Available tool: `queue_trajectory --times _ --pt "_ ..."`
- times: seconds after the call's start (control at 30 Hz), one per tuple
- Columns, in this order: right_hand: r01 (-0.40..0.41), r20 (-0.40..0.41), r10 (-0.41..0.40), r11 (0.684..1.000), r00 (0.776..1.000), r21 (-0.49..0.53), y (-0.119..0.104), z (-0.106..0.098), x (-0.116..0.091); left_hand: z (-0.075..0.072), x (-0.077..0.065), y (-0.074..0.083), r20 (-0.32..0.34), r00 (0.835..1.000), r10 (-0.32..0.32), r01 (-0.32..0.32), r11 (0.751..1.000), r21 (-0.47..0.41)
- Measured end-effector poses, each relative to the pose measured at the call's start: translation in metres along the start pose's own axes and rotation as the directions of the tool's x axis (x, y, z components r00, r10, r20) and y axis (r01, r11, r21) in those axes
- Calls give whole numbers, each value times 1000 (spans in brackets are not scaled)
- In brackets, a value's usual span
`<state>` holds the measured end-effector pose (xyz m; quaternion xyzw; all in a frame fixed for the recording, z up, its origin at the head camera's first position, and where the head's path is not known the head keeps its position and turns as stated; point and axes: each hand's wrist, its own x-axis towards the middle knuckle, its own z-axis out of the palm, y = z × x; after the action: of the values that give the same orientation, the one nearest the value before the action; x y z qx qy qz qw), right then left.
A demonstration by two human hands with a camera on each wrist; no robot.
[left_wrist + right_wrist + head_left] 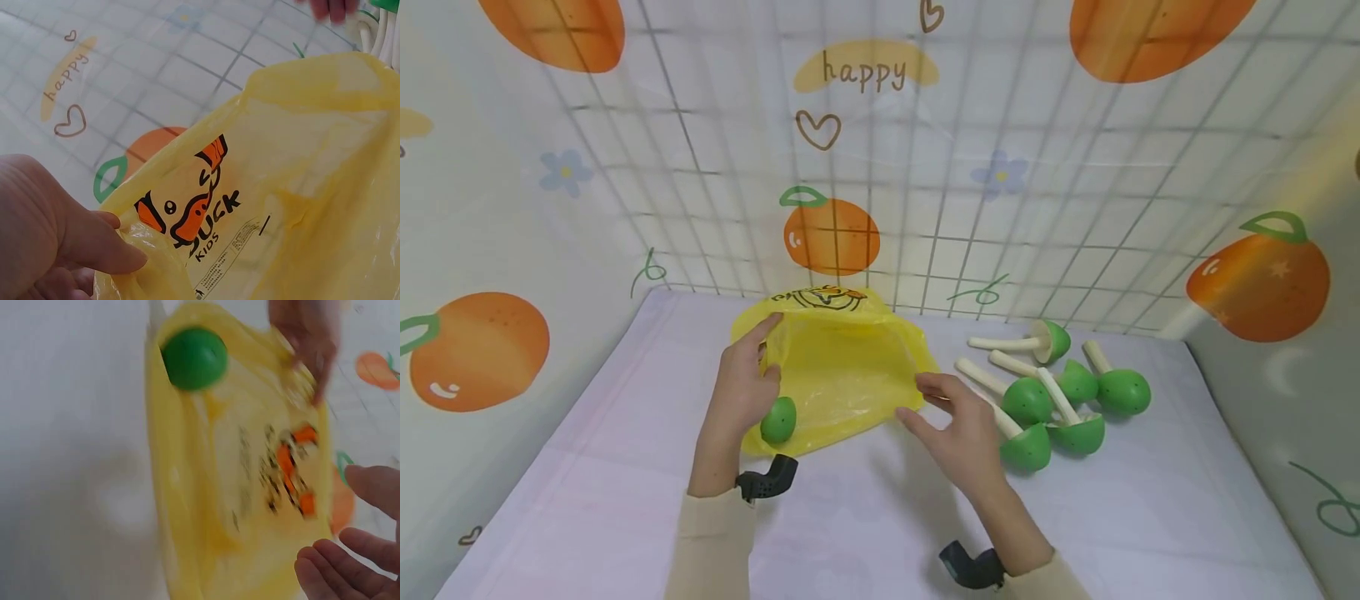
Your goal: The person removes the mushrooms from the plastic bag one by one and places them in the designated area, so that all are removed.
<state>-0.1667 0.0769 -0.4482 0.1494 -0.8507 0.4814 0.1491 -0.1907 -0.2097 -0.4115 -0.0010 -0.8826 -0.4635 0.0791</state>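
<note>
A yellow plastic bag (850,367) with a duck print lies spread with its mouth held up. My left hand (741,387) grips the left side of its rim; in the left wrist view the thumb (119,250) presses the film against the curled fingers. One green-capped toy mushroom (778,419) rests at the bag's lower left, beside the left wrist; its stem is not visible. In the right wrist view its green cap (195,358) shows inside the bag's edge. My right hand (958,429) is at the bag's right edge, fingers spread and holding nothing; contact with the film is unclear.
Several toy mushrooms with green caps (1123,392) and white stems lie in a loose cluster right of the right hand. A white cloth covers the table (865,533). Behind stands a printed curtain (722,150) over a wire grid, with side curtains left and right.
</note>
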Motion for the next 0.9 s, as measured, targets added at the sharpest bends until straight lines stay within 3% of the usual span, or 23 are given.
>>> queue_trajectory --times 0.2,0.4,0.9 --pt "-124 131 107 984 986 132 -14 60 10 -1 0 -2 4 1000 3 -3 1000 -12" --pt "-142 236 93 970 967 199 -18 102 16 -2 0 -2 -2 1000 28 -28 1000 -8" --pt "-178 345 119 973 931 146 -28 143 21 -2 0 -2 -3 998 55 -55 998 -1"
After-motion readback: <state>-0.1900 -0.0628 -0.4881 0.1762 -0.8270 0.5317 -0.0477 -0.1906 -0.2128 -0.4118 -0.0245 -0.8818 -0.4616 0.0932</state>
